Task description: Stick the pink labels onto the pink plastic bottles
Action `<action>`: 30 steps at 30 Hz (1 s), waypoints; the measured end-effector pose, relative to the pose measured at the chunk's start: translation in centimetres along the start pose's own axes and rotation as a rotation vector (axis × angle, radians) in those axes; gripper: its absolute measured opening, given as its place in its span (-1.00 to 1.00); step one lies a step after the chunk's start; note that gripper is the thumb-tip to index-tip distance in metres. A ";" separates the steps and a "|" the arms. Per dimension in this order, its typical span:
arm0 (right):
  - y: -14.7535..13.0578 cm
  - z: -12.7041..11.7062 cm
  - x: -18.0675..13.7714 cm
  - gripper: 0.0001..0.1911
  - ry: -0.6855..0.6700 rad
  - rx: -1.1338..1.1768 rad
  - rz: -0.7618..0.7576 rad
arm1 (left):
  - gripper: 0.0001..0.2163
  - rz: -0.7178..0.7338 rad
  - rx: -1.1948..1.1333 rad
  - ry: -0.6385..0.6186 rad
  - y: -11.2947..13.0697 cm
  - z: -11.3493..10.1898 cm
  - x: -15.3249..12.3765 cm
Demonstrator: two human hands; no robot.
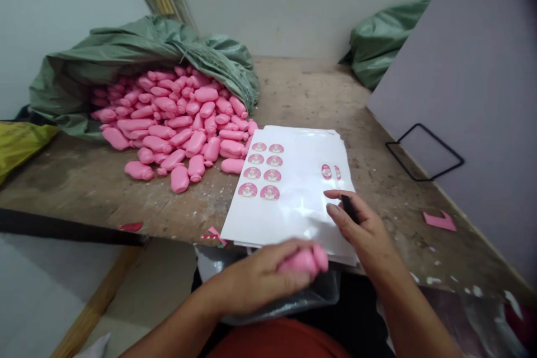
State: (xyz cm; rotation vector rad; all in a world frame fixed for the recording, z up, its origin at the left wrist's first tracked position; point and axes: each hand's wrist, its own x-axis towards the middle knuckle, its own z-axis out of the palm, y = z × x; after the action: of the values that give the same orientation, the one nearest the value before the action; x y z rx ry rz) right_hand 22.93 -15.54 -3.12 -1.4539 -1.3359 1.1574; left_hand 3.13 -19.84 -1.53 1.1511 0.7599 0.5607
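Left hand (260, 277): grip closed around a pink bottle (308, 261) (blurred), at the near edge of the sticker sheet (293, 207).
Right hand (363, 226): grip pinching a dark tool (348, 207), fingertips on the sheet, seemingly steadying it.
Table (84, 179): bottle pile (180, 123) at the green sack (126, 50) mouth, within reach.

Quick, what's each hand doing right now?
Left hand: closed around a small pink plastic bottle.
Right hand: pinching a thin black object, over the white sticker sheet.

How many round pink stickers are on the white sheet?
10. Eight stickers stand in two columns of four on the left of the sheet; two more sit side by side by the right hand, which may hide others.
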 end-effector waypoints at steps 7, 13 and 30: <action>1.5 -2.8 2.3 -0.64 0.056 -0.235 -0.060 | -0.69 -0.122 0.359 0.119 -3.6 -0.2 -2.2; -0.1 -1.4 0.6 -0.67 0.053 -0.150 -0.100 | -0.69 -0.160 -0.418 0.052 -0.4 -0.4 -0.6; -1.0 1.7 -3.7 -0.74 -0.141 -0.699 -0.757 | -0.78 0.152 -1.035 0.395 0.5 0.1 3.3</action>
State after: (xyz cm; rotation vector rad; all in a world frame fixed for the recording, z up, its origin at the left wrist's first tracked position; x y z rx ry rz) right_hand 21.03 -19.12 -2.22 -1.1081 -2.2653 0.2963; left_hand 5.25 -17.29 -1.80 0.1290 0.5754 1.1538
